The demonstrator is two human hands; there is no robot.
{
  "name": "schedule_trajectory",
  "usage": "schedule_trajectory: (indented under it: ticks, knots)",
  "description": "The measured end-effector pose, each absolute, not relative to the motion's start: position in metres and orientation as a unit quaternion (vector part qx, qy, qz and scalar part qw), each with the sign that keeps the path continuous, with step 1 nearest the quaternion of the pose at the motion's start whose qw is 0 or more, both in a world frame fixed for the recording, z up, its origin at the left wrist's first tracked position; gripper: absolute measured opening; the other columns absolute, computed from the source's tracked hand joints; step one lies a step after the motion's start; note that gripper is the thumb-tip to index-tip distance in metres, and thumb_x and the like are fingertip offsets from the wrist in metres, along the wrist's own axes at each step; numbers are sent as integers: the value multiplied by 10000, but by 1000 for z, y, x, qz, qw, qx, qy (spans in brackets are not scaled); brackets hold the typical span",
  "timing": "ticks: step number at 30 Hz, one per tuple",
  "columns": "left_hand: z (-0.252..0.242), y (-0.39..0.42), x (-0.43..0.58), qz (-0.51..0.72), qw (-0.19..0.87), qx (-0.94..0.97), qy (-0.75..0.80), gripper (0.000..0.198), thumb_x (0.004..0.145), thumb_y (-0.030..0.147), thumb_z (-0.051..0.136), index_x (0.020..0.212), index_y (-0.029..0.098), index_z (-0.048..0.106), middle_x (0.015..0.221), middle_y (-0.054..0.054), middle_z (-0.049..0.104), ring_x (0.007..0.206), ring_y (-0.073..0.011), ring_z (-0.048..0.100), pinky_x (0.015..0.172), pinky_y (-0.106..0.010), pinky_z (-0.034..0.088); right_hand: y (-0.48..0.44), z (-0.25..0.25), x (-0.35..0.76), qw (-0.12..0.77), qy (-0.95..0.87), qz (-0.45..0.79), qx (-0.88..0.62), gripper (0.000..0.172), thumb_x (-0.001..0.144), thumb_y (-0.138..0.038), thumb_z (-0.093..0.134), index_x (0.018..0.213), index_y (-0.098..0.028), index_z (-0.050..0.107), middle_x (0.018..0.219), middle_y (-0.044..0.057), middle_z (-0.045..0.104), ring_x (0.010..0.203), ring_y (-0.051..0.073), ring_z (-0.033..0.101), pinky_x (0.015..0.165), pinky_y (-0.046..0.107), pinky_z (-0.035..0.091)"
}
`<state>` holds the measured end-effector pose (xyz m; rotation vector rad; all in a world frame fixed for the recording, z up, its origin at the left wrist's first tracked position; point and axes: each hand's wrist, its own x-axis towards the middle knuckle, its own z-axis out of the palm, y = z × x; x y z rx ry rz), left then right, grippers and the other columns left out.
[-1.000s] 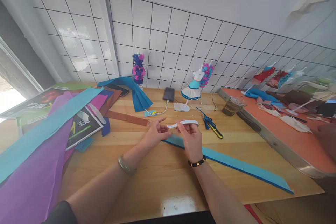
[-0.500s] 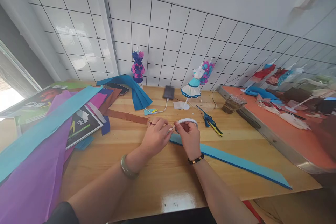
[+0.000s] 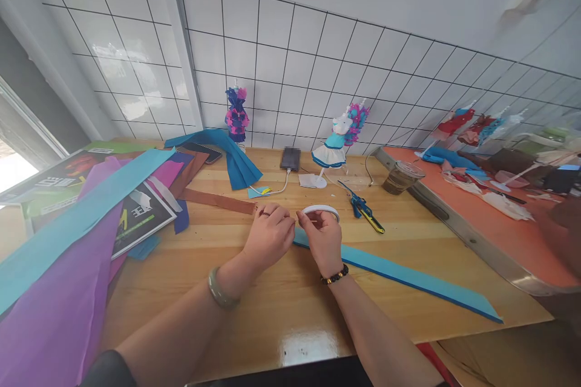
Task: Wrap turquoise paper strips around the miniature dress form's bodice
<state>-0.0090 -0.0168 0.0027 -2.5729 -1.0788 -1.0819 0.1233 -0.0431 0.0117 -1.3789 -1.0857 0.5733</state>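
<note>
My right hand point(image 3: 323, 237) grips a white roll of tape point(image 3: 321, 210) just above the wooden table point(image 3: 281, 296). My left hand point(image 3: 269, 236) is closed right beside it, fingertips pinched at the roll's left side, where the tape's end cannot be made out. Under both hands lies a long blue paper strip point(image 3: 399, 278) running off to the right. Blue-handled scissors point(image 3: 363, 211) rest a little to the right of the roll.
Purple and teal paper sheets point(image 3: 68, 242) and magazines cover the table's left. Two small dress-form figures point(image 3: 333, 145) stand by the tiled wall, with a charging phone point(image 3: 290, 158) and a drink cup point(image 3: 400, 176). An orange-topped table point(image 3: 490, 224) with scraps stands to the right.
The pulled-out length of tape between my hands is gone. My left hand has closed in on the roll and both hands have sunk toward the table.
</note>
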Motion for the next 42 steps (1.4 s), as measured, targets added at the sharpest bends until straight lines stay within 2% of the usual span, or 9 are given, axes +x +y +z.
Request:
schedule_trajectory:
  ticks: [19, 26, 32, 42]
  knots:
    - [-1, -15, -9, -377, 52, -855, -353, 152, 816, 111, 515, 735, 175, 626, 789, -39, 652, 797, -193, 546, 771, -355, 401, -29, 6, 143, 673, -380, 282, -569, 330, 640, -448, 743, 745, -161, 617, 686, 47, 672, 590, 153, 600, 583, 303, 523]
    - [-1, -15, -11, -360, 37, -877, -316, 195, 854, 220, 548, 682, 177, 629, 730, -36, 635, 745, -180, 552, 701, -324, 411, -25, 10, 149, 699, -357, 282, -552, 336, 668, -466, 709, 763, -166, 590, 726, 57, 676, 618, 150, 598, 564, 286, 520]
    - [3, -16, -10, -348, 100, -869, -337, 255, 881, 285, 548, 653, 178, 582, 693, -47, 603, 747, -199, 525, 709, -339, 385, -33, 10, 137, 672, -391, 283, -561, 335, 665, -463, 723, 756, -163, 604, 704, 53, 679, 615, 160, 612, 607, 307, 530]
    - [2, -14, -8, -333, 174, -855, -357, 159, 860, 166, 523, 708, 182, 570, 679, -38, 586, 720, -217, 490, 684, -347, 332, -42, 10, 124, 618, -449, 258, -591, 299, 699, -458, 712, 732, -171, 633, 704, 62, 685, 667, 199, 641, 654, 331, 526]
